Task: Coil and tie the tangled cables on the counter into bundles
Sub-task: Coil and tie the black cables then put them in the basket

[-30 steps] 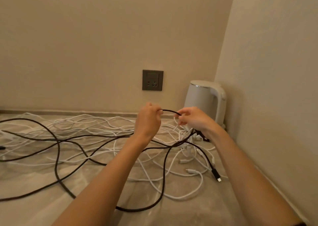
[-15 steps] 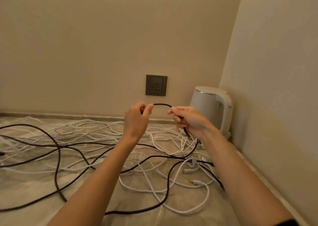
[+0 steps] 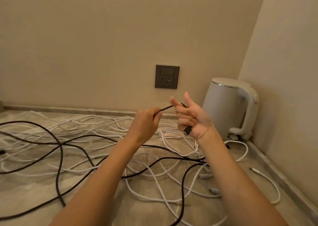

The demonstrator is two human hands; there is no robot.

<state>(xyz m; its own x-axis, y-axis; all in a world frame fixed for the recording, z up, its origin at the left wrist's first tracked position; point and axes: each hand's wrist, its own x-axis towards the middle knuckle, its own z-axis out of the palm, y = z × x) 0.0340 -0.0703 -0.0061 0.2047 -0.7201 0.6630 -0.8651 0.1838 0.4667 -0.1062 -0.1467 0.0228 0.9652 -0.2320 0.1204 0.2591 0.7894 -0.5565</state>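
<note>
Just left of white plastic kettle (image 3: pixel 228 108): thin black braided cable (image 3: pixel 164 109) spans hands, axis rising toward kettle; left hand (image 3: pixel 146 122) pinches it; right hand (image 3: pixel 191 117), nearer kettle, lower fingers curled on plug end. Slack trails on marble worktop (image 3: pixel 31 191). Likely next: loop onto right hand.

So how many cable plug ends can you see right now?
4 clear, more may be hidden in the tangle: a black plug in the right hand; a white plug far right; a pale plug and a lower pale plug left of the right forearm.
</note>
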